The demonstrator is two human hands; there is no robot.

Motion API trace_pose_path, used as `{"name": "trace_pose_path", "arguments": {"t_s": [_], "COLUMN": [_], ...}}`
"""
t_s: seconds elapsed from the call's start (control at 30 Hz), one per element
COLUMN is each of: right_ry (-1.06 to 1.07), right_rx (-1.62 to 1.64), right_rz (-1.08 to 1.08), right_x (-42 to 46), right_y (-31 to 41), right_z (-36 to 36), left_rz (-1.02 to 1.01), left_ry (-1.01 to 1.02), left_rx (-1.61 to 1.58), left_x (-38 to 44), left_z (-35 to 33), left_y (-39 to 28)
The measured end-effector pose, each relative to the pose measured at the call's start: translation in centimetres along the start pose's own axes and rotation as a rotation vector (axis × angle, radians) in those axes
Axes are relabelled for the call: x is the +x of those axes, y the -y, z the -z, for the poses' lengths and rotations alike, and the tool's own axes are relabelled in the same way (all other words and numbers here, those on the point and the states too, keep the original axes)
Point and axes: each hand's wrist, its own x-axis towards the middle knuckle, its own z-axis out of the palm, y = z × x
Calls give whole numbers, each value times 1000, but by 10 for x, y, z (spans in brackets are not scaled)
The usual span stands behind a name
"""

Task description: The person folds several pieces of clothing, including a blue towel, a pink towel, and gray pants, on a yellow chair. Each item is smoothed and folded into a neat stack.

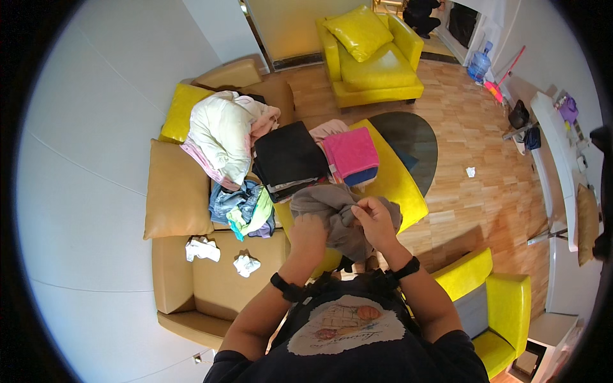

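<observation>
A crumpled grey-brown cloth point(330, 210), probably a garment or towel, is bunched in front of me over a yellow upholstered bench point(407, 203). My right hand point(376, 220) pinches its fabric between thumb and fingers. On the cloth's left side, my left hand point(307, 237) has its fingers curled into the fabric, the fingertips partly hidden. Just beyond the cloth lies a stack of folded black clothes point(289, 153). Beside that stack, to the right, a folded pink towel point(350, 151) tops another pile with dark blue fabric beneath it.
A tan sofa point(230, 277) on the left bears a white quilt point(222, 129), jeans point(227, 203) and white socks point(203, 249). Yellow armchairs stand ahead point(376, 72) and at lower right point(507, 316). A dark oval table point(421, 143) is behind the bench. A person point(421, 16) crouches far off.
</observation>
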Motion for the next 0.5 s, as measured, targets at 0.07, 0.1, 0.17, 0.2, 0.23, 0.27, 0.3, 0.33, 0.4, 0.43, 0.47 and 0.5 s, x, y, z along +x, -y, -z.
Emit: {"name": "trace_pose_path", "arguments": {"t_s": [0.07, 0.1, 0.17, 0.2, 0.23, 0.27, 0.3, 0.33, 0.4, 0.43, 0.47, 0.5], "right_ry": [9, -4, -32, -12, 6, 24, -6, -36, -91, -115, -139, -151], "right_rx": [45, 32, 7, -50, -108, -166, -180, -195, -339, -468, -597, -621], "right_rz": [30, 19, -3, 11, 24, 38, 31, 24, 6, -6, -17, -36], "right_x": [1, 3, 6, 7, 8, 9, 9, 11, 9, 6, 4, 0], "right_y": [-1, -1, 1, 5, 10, 12, 7, -1, -1, 6, 12, 15], "right_z": [2, 5, 13, 17, 21, 25, 29, 31, 38, 42, 43, 43], "left_rz": [19, 28, 46, 54, 92, 130, 165, 222, 341, 327, 312, 295], "left_ry": [-34, -55, -157, -206, -171, -133, -91, -127, -203, -211, -219, -222], "left_rx": [-37, -55, -323, -455, -695, -935, -1177, -1410, -1873, -1896, -1919, -1945], "left_x": [2, 5, 9, 10, 12, 14, 15, 16, 17, 16, 15, 15], "left_z": [-20, -22, -24, -22, -22, -22, -21, -21, -19, -15, -10, -6], "left_y": [5, 6, 9, 11, 16, 22, 24, 21, 16, 16, 17, 16]}}
